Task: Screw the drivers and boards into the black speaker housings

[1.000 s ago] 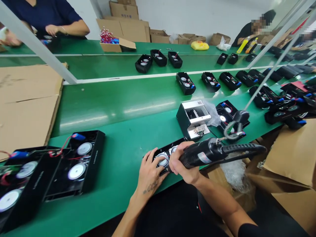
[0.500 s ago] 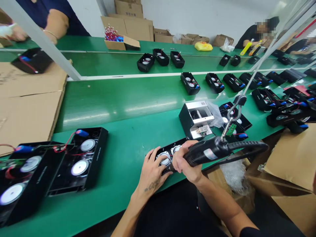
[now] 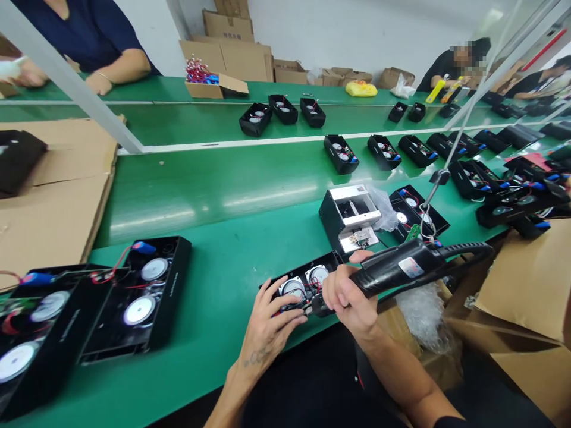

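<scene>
My right hand (image 3: 350, 297) wraps round a black electric screwdriver (image 3: 397, 267), which hangs from a hook and cable. Its bit end points left, over the near side of a black speaker case (image 3: 328, 261) with two round silver speakers (image 3: 317, 274) and red wires. My left hand (image 3: 272, 318) rests on the left end of this case, gripping it. Its outer fingers reach across a speaker, while thumb and forefinger come close together beside the bit tip. Whether a small screw sits between them is hidden.
Left on the green bench are two open speaker cases (image 3: 165, 297) with blue-ended wiring. A metal-topped device (image 3: 350, 217) stands beyond my hands. More cases (image 3: 341, 153) line the conveyor. Cardboard (image 3: 66, 172) lies left, an open carton (image 3: 521, 297) right. Co-workers (image 3: 107, 47) sit opposite.
The screwdriver's body and my right hand have shifted slightly right, uncovering its bit end. My left thumb and forefinger have come to that tip. On the left, a blurred black case has moved leftward.
</scene>
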The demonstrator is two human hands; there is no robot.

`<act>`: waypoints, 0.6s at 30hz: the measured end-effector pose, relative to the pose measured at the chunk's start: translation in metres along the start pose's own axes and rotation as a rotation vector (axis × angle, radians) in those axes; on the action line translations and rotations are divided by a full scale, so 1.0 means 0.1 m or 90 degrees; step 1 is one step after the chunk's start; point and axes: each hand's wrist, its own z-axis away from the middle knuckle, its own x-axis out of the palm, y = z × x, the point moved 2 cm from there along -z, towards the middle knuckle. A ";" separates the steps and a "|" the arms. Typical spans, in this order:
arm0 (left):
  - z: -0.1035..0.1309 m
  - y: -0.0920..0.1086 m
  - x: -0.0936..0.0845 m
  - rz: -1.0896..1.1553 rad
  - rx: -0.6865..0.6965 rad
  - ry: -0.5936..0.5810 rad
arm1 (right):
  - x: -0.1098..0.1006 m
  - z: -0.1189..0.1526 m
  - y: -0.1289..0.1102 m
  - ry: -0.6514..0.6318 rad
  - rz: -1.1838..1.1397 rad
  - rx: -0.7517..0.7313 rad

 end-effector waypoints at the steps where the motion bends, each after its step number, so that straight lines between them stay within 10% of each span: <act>1: 0.00 0.01 0.00 0.001 -0.011 0.002 | -0.01 0.00 -0.01 0.005 0.007 0.001; 18: 0.04 0.05 0.14 -0.054 -0.089 0.012 | 0.04 0.09 0.05 -0.134 0.054 -0.051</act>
